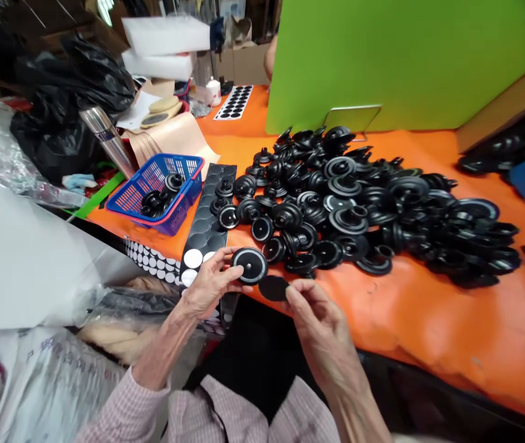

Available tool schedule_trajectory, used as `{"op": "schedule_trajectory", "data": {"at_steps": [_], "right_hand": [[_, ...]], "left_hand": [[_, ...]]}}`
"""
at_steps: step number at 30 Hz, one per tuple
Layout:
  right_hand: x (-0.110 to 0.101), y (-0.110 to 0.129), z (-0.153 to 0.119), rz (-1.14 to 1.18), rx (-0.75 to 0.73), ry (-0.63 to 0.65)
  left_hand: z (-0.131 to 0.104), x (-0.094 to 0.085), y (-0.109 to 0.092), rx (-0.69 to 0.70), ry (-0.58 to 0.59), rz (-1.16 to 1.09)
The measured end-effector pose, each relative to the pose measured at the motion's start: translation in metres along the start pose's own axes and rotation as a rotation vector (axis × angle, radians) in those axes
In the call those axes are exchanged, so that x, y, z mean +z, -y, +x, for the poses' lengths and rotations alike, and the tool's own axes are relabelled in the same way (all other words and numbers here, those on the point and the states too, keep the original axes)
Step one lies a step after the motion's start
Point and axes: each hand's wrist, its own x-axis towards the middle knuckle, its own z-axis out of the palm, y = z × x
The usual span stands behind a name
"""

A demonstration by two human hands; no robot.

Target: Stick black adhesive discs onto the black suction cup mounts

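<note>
My left hand [211, 284] grips a round black plastic part [254, 266] by its edge, its flat face with a pale ring turned up toward me. Between the thumb and fingers of my right hand [314, 311] is a thin black disc [272, 288], held just below and right of that part. Beyond both hands a big heap of similar black round parts [336, 209] spreads over the orange table. Left of the heap lies a sheet of round black stickers [207, 212], with bare white circles [193, 258] at its near end.
A blue basket [184, 215] with a few black parts stands at the left. Behind it are a steel flask [106, 138] and black plastic bags [69, 92]. A green board [401, 61] rises behind the heap; another sticker sheet [235, 103] lies at the back.
</note>
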Motion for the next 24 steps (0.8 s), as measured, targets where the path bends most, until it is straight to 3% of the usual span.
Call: {"op": "schedule_trajectory", "data": {"at_steps": [4, 10, 24], "right_hand": [[0.005, -0.003, 0.005, 0.074, -0.029, -0.076], [0.021, -0.007, 0.004, -0.037, -0.133, -0.186], [0.031, -0.009, 0.001, -0.042, -0.095, -0.203]], "left_hand": [[-0.009, 0.004, 0.003, -0.034, 0.060, 0.014], [-0.016, 0.008, 0.003, -0.057, 0.071, 0.022], [-0.017, 0.006, 0.009, -0.080, 0.123, -0.018]]}}
